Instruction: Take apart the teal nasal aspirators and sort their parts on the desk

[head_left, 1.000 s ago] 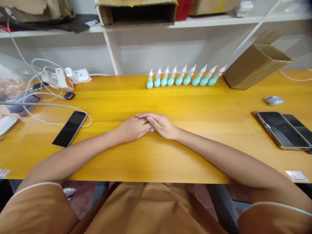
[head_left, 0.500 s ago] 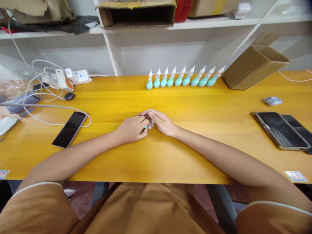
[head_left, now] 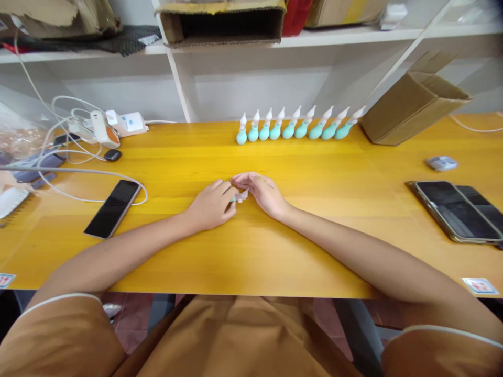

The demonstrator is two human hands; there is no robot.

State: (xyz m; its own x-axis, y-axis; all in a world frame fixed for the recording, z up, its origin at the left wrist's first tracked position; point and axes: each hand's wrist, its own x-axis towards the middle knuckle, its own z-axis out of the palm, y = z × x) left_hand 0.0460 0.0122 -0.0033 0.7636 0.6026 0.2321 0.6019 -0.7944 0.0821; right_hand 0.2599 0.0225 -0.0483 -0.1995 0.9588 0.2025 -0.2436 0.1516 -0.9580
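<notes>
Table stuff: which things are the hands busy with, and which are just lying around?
In use: left hand and right hand pinch one small teal-and-white piece; matching teal bulbs stand in a row.
Lying about: black phone, cardboard box, cables.

At the yellow table (head_left: pixel 275 251), we no longer rest one palm flat over the other as we did a second ago: our left hand (head_left: pixel 210 206) and right hand (head_left: pixel 264 192) now sit side by side with the fingers curled inward. Between the fingertips we now show a small teal-and-white piece (head_left: pixel 239 197), hidden under the stacked hands at first and only glimpsed half a second ago. Our right hand sits slightly farther from us than before.
</notes>
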